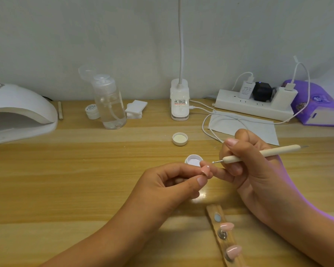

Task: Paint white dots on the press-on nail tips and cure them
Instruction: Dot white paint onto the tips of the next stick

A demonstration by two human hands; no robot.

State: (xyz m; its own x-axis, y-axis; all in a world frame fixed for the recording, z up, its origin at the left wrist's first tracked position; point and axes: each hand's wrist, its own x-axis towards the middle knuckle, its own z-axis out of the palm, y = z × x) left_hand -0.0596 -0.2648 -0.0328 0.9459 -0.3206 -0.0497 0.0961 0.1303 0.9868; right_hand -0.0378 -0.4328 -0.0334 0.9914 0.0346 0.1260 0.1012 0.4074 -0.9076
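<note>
Above the wooden desk (66, 170), a small glossy pink nail tip (263, 170) bearing one white dot sits pinched between the left hand's (168, 187) thumb and curled fingers. Beside it, the right hand (258, 170) grips a slim cream dotting tool (258, 154) pen-fashion, its white-beaded metal point just off the tip. Behind sits an open round white paint pot (193, 159) (its lid (179, 138) lies apart); nearer, a wooden strip (227, 239) carries more oval pink tips.

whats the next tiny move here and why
Probably lower the dotting tool onto the nail tip for another dot: its ball end carries white paint and hovers just beside the tip, pinched by the left hand, with one dot showing.
</note>
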